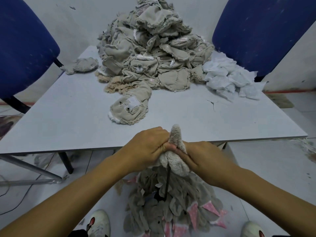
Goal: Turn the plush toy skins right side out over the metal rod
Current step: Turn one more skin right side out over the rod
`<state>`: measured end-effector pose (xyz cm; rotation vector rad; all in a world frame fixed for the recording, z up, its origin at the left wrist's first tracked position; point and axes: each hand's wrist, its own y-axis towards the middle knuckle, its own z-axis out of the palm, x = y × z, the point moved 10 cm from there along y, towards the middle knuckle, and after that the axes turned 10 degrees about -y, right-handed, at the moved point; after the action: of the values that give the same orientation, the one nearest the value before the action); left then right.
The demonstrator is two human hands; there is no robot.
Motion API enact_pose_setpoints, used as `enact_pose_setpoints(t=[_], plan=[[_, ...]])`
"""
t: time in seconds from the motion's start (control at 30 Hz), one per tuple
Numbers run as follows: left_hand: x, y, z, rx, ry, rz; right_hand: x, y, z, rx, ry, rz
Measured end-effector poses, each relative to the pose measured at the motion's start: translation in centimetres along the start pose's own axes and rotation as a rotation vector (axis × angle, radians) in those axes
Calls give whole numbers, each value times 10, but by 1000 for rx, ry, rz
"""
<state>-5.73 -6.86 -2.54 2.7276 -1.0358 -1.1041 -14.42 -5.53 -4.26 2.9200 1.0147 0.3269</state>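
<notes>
Plush skin upright between hands

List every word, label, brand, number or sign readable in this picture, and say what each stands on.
None: no readable text anywhere in the head view.
White patch on the beige plush skin lying alone on the table: no print can be made out.
White shoes: no brand legible.
Blue chairs: no label visible.
</notes>
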Motion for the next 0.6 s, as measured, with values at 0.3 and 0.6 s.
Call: enact_pose_setpoints(t=[0.3, 0.6], plan=[[-43, 3, -40, -335, 54, 261, 12, -7, -44, -420, 29, -85], [-6, 2, -1, 60, 41, 13, 4, -3, -17, -202, 37, -45]])
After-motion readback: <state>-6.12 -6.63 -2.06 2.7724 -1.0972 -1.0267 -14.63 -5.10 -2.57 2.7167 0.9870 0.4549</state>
